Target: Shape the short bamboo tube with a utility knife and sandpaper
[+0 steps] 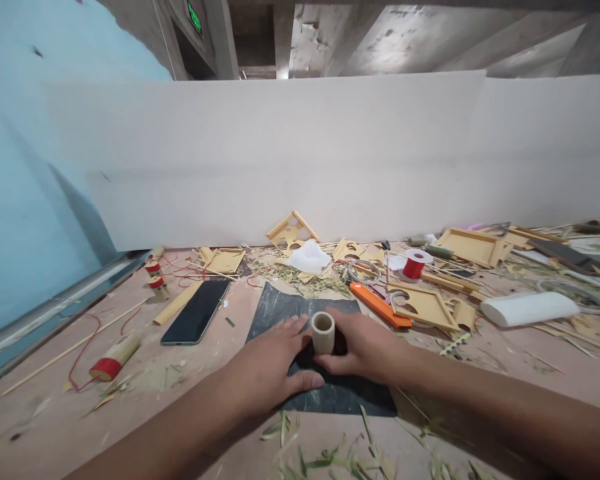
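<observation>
A short hollow bamboo tube [323, 338] stands upright on a dark sheet that looks like sandpaper [343, 398], its open end facing up. My right hand [363, 347] is closed around the tube from the right, thumb in front and fingers behind. Flat on the sheet to the left lies my left hand [275, 363], fingers stretched out, with fingertips and thumb close beside the tube. Pale dust streaks mark the sheet. Where the tube's lower end meets the sheet is partly hidden by my hands.
To the left lie a black phone [196, 312] and a bamboo piece with a red band [115, 357] and red string. Behind are an orange utility knife [380, 305], a red thread spool [415, 265] and a white cylinder [530, 309]. Bamboo shavings [330, 460] litter the front.
</observation>
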Motion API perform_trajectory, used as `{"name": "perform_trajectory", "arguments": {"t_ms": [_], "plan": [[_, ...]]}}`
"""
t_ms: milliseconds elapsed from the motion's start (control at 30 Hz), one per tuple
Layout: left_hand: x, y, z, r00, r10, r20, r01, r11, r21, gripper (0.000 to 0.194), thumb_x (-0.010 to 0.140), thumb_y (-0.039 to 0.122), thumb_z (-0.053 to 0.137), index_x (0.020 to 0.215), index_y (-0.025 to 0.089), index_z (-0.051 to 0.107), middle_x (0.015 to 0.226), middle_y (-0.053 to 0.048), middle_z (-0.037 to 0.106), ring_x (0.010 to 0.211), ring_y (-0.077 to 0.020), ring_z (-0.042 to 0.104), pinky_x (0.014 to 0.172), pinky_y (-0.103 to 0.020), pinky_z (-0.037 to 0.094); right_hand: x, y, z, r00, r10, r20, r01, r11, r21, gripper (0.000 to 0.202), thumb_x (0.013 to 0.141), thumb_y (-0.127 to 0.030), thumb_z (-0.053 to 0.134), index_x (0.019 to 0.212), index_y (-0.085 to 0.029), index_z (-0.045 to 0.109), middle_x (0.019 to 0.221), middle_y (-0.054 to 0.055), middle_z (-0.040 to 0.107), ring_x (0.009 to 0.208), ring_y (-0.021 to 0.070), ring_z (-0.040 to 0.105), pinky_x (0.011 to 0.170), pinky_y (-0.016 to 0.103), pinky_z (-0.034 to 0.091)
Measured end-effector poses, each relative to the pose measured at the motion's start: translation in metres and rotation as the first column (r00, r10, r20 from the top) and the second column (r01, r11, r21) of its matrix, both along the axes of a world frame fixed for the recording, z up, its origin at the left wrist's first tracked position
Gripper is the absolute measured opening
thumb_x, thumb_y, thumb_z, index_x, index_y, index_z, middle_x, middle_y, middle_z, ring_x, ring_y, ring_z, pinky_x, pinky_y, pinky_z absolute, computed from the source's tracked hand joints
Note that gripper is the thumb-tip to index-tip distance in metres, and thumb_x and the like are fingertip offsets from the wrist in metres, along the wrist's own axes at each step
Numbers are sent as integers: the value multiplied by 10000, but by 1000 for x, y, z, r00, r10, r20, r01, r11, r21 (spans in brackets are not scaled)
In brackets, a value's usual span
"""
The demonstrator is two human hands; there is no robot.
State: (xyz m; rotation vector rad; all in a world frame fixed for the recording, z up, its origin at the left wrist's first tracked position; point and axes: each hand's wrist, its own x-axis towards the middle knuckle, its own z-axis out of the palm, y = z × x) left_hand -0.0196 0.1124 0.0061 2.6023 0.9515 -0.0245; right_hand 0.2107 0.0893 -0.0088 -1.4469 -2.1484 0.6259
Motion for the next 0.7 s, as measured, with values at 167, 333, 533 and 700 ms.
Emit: {"name": "perform_trajectory", "arguments": {"t_ms": [167,333,533,700], "plan": [[-1,0,0,999,24,26,-24,1000,-14,756,948,508,713,1590,214,439,1686,-155,287,1550,-371,297,1242,-566,293,7,5,0,988,-150,24,148,988,45,247,826,-374,723,929,-222,557,821,40,712,715,221,642,622,292,420],[-2,-1,1,999,1,40,0,1000,-18,748,928,473,748,1572,215,468,1676,-160,319,1545,-366,316,1251,-550,282,7,4,-2,1000,-22,-19,22,1000,-1,269,816,-380,747,979,-233,592,856,18,733,737,210,664,637,279,443],[-3,2,-4,999,-2,44,3,1000,-13,762,922,491,751,1579,238,459,1677,-147,323,1543,-370,319,1249,-555,284,8,4,1,998,-66,-19,66,998,12,252,822,-368,733,976,-224,595,856,28,727,731,210,655,628,278,436],[-4,0,-2,1000,25,17,-24,999,-33,779,946,517,712,1603,217,420,1692,-145,276,1560,-365,272,1253,-564,272,9,5,1,990,-131,-59,132,991,25,234,822,-350,733,935,-211,584,808,30,706,717,212,641,624,282,430]]}}
